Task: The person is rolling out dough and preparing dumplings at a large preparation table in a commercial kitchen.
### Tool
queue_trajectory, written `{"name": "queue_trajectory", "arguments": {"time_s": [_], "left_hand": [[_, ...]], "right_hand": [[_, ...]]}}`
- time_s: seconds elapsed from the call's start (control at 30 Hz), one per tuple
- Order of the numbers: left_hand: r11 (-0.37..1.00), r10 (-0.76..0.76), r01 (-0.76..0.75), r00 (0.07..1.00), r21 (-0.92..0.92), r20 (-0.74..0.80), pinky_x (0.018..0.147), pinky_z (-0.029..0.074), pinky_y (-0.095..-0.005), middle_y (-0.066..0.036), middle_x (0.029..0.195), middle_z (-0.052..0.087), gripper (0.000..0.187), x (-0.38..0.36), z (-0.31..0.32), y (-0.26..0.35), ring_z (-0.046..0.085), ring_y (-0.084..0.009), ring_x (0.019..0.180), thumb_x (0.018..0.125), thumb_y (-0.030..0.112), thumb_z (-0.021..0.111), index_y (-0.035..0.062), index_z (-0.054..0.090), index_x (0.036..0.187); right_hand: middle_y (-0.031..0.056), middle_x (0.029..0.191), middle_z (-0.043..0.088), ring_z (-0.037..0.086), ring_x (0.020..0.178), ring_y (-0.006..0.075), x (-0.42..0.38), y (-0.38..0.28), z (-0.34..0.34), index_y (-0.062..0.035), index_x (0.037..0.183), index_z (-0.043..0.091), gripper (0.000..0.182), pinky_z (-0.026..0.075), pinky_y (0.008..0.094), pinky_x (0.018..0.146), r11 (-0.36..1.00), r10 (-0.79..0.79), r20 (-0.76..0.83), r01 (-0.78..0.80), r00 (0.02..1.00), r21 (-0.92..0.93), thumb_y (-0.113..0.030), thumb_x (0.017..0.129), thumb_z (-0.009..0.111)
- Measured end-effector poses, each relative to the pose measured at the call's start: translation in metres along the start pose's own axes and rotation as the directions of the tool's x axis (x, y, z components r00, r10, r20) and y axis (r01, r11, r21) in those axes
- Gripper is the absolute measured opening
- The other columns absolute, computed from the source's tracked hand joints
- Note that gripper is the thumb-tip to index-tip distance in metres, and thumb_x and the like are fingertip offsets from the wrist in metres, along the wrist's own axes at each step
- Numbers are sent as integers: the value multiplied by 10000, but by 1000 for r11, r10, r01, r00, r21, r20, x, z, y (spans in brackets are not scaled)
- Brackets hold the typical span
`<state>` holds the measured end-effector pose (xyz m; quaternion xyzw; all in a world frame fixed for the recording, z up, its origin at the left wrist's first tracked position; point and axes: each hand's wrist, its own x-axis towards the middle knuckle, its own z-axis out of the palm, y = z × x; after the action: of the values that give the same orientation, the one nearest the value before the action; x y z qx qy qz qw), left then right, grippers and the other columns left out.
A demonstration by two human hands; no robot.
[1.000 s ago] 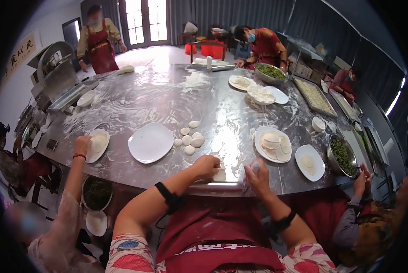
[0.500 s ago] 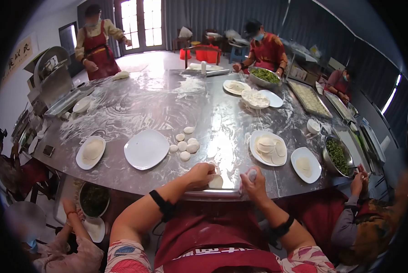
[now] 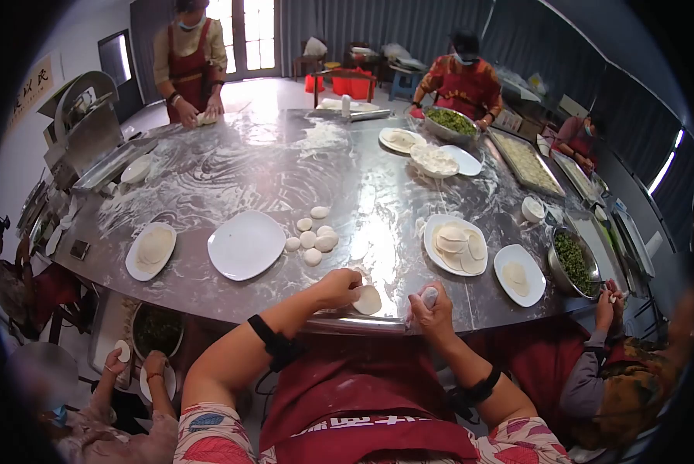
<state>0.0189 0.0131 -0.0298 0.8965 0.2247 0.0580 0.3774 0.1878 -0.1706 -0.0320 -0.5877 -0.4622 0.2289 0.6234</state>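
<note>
Near the front edge of the metal table (image 3: 285, 178), my left hand (image 3: 341, 289) pinches the left edge of a thin round dough wrapper (image 3: 368, 300). To the right of it my right hand (image 3: 432, 311) is wrapped round a rolling pin (image 3: 429, 294), whose pale end shows above the fingers. Several small dough pieces (image 3: 325, 240) lie beyond my left hand, beside an empty white plate (image 3: 245, 245). Flat wrappers overlap on a white plate (image 3: 433, 261) beyond my right hand.
Wrappers lie on plates at left (image 3: 138, 271) and right (image 3: 520, 300). A bowl of green filling (image 3: 575, 263) stands at the right, another (image 3: 449, 125) at the back. Co-workers stand at the far side (image 3: 188, 62), (image 3: 464, 81) and sit near both sides. A filled tray (image 3: 526, 162) lies back right.
The wrapper by my left hand shows more of its face. At the far left a co-worker now leans over dough with both hands. The near-left co-worker's hands have moved apart, one holding a wrapper.
</note>
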Motion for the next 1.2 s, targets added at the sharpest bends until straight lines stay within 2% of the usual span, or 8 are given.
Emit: {"name": "queue_trajectory", "arguments": {"time_s": [0.17, 0.3, 0.43, 0.47, 0.67, 1.03, 1.13, 1.2], "left_hand": [[989, -21, 25, 999, 146, -32, 695, 467, -397, -183, 805, 646, 214, -3, -6, 26, 621, -310, 758, 816, 189, 614, -6, 626, 902], [996, -88, 87, 995, 35, 51, 702, 462, -409, -197, 825, 644, 228, 11, -5, 24, 620, -333, 790, 843, 221, 598, 0, 635, 884], [990, -13, 10, 1000, 142, 22, 695, 461, -400, -209, 820, 644, 246, 2, 1, 8, 619, -307, 770, 762, 173, 622, -16, 640, 918], [999, -35, 36, 999, 31, -23, 682, 459, -397, -207, 805, 643, 258, -2, 2, 9, 615, -304, 746, 721, 152, 628, -29, 633, 904], [992, -53, 59, 997, 108, -56, 693, 458, -428, -247, 798, 627, 226, 6, -2, 19, 630, -367, 778, 842, 186, 555, -24, 631, 877], [996, -78, 81, 995, -42, 65, 660, 464, -351, -104, 738, 626, 107, 4, -4, 6, 605, -201, 760, 751, 49, 586, -14, 597, 836], [995, -89, 91, 995, 41, -43, 706, 469, -385, -178, 812, 650, 187, 13, -2, 9, 626, -291, 795, 809, 145, 595, -16, 634, 893], [991, -114, 118, 991, 58, -72, 730, 464, -409, -228, 874, 645, 272, 20, -1, 13, 617, -362, 830, 810, 228, 611, -8, 653, 940]], "right_hand": [[91, 582, 565, 573, 472, 173, 65, 12, 17, -4, 879, 444, 250, 448, 312, 441, 967, -107, -41, 94, 993, -239, -145, 843, 648], [84, 586, 571, 580, 479, 170, 71, 11, 22, -11, 895, 452, 252, 450, 312, 446, 975, -33, -62, 18, 998, -220, -152, 836, 652], [71, 594, 584, 595, 502, 142, 9, -6, 0, -7, 875, 469, 210, 464, 285, 461, 991, 24, -21, -26, 1000, -133, -108, 831, 648], [73, 593, 583, 593, 503, 143, 5, -9, -1, -9, 859, 470, 200, 462, 286, 462, 994, 14, -22, -17, 1000, -109, -103, 832, 645], [77, 574, 554, 558, 484, 149, 74, 9, 22, -4, 827, 455, 216, 435, 299, 442, 960, -129, -56, 111, 990, -258, -113, 838, 641], [53, 592, 549, 544, 481, 119, 23, 1, 10, -29, 842, 460, 158, 425, 263, 446, 993, -51, -84, 42, 995, -107, -74, 855, 611], [73, 603, 545, 527, 465, 123, 75, 9, 30, -18, 851, 451, 216, 408, 285, 413, 953, -142, -110, 105, 984, -284, -100, 829, 650], [67, 601, 543, 533, 472, 125, 85, 7, 36, -14, 860, 440, 226, 409, 285, 412, 975, -84, -101, 60, 991, -214, -98, 833, 647]]}}
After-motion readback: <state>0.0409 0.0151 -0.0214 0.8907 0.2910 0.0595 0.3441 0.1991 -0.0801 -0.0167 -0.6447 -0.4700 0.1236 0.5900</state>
